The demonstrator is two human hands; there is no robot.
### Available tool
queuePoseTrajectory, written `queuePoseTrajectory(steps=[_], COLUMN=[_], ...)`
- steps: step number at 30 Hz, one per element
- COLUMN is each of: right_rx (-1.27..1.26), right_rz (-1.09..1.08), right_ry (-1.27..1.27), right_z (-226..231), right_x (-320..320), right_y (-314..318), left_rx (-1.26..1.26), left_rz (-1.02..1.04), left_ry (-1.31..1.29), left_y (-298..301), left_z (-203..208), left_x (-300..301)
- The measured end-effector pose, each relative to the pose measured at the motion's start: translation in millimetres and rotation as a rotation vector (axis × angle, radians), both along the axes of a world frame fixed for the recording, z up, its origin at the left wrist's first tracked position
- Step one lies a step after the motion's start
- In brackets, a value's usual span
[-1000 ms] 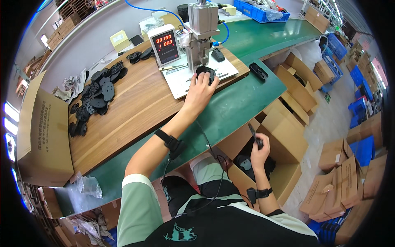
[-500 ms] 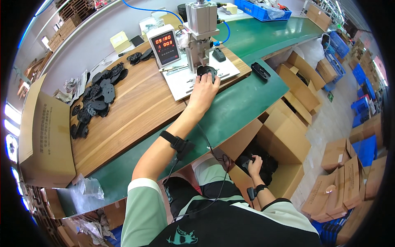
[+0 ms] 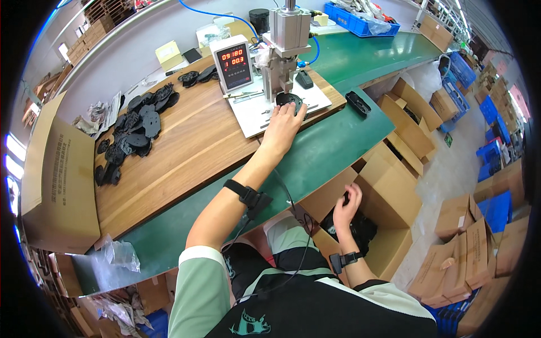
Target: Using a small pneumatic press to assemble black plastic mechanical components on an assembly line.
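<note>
My left hand [image 3: 283, 127] reaches to the base of a metal bench press [image 3: 276, 70]. Its fingertips are bent over the near rim of a round black plastic part [image 3: 289, 100], which sits on the white base plate [image 3: 248, 125] below the press head. Lower right, my right hand [image 3: 346, 209] is raised over an open cardboard box [image 3: 394, 248] with black parts [image 3: 363, 232] inside. Its fingers are curled together, and a bit of something dark shows between them, too hidden to name. On the base plate, right of the press column, lies a black oval piece [image 3: 304, 79].
A display box [image 3: 234, 65] with red digits stands left of the press. Flat black parts [image 3: 135, 127] lie heaped on the wooden board [image 3: 186, 152]. A black tray-like shell [image 3: 358, 103] rests on the green bench [image 3: 332, 132]. One tall carton [image 3: 62, 180] stands at left.
My right hand has risen out of the cardboard box, up and toward the bench, its fingers now curled upward. The left hand stays at the round black part. The whole view has shifted slightly.
</note>
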State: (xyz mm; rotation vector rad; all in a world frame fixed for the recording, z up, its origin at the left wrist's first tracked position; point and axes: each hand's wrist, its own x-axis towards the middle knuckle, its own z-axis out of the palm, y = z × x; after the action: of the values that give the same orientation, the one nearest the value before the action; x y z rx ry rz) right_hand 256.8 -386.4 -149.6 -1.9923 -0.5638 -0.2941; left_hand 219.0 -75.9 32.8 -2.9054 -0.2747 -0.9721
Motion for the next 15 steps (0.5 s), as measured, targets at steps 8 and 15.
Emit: queuePoseTrajectory(steps=[8, 15], right_rx=[-0.189, -0.375], right_rz=[0.432, 0.506], right_ry=[-0.556, -0.616], right_z=[193.4, 189.2], right_x=[43.4, 65.8], right_y=[149.7, 219.2], left_rx=[-0.171, -0.317], left_rz=[-0.032, -0.145], left_ry=[-0.109, -0.261], left_y=[-9.5, 12.8], left_z=[15.5, -3.2], left_x=[3.9, -18.8])
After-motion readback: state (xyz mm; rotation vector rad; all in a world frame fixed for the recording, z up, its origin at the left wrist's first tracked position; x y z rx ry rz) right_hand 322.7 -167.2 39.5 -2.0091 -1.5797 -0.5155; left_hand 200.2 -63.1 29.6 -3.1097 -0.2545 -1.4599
